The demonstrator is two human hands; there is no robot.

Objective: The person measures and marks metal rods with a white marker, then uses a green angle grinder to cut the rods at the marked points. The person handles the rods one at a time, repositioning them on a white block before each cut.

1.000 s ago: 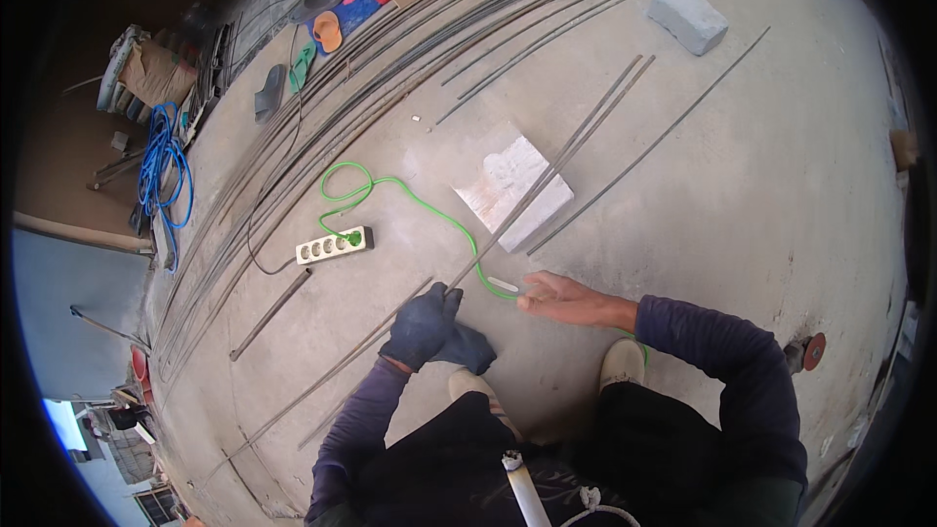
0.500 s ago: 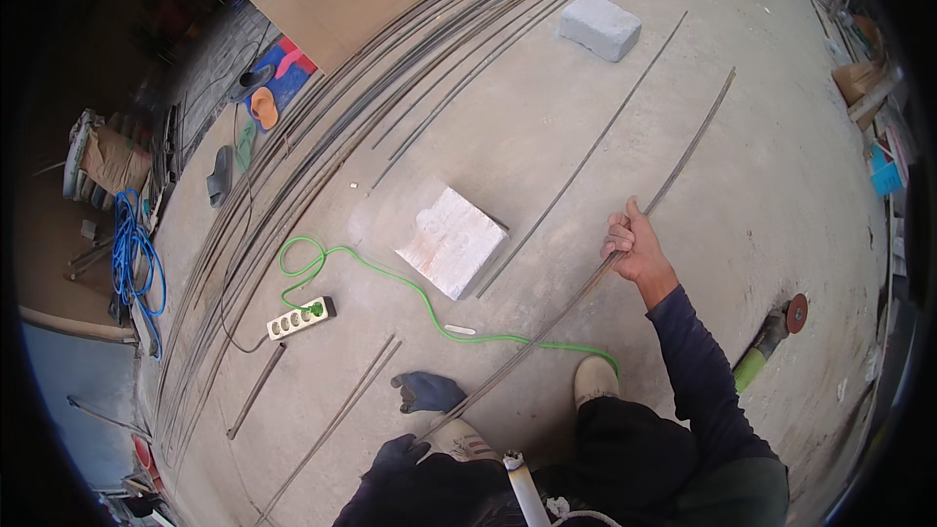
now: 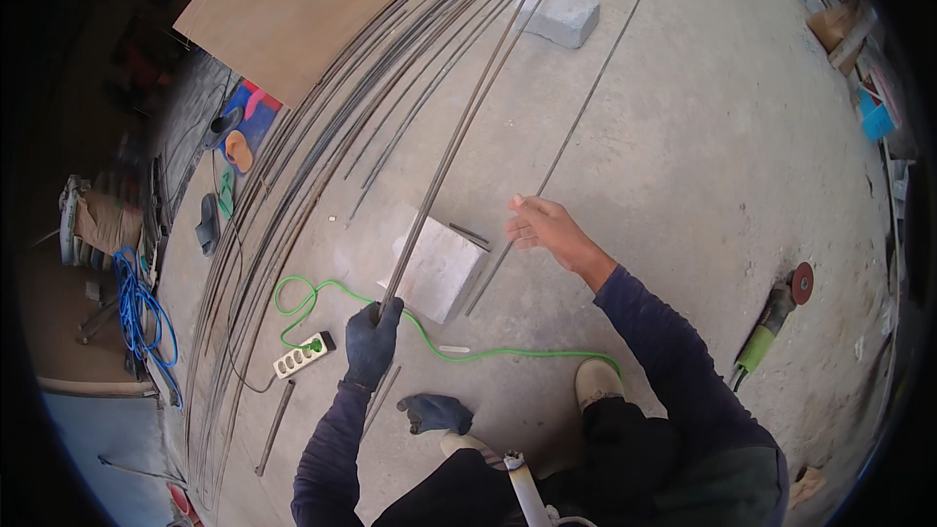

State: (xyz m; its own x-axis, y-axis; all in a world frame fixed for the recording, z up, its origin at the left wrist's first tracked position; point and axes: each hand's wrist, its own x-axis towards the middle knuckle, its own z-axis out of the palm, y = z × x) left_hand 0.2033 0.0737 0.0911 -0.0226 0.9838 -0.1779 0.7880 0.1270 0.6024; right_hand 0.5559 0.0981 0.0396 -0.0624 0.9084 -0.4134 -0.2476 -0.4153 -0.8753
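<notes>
My left hand (image 3: 373, 342), in a dark glove, is closed round a few long thin steel rods (image 3: 447, 176), which slant upward across a white square block (image 3: 439, 273). My bare right hand (image 3: 535, 226) is open, fingers apart and slightly curled, above the floor to the right of those rods, near a single thin rod (image 3: 597, 73); whether it touches that rod I cannot tell. A loose dark glove (image 3: 437, 412) lies by my feet. A white stick-like object (image 3: 527, 488) juts into the lower edge close to the camera.
Long rods (image 3: 342, 107) run along the left, beside a board (image 3: 264, 10), sandals (image 3: 237, 148), blue hose (image 3: 142, 322) and a power strip (image 3: 298, 361) with a green cord. A grey block (image 3: 556, 15) is ahead. An angle grinder (image 3: 776, 312) lies at right.
My left hand has risen and moved forward, swinging the rods more upright and leftward. My right hand has let go of them, opened and moved left. The view has shifted.
</notes>
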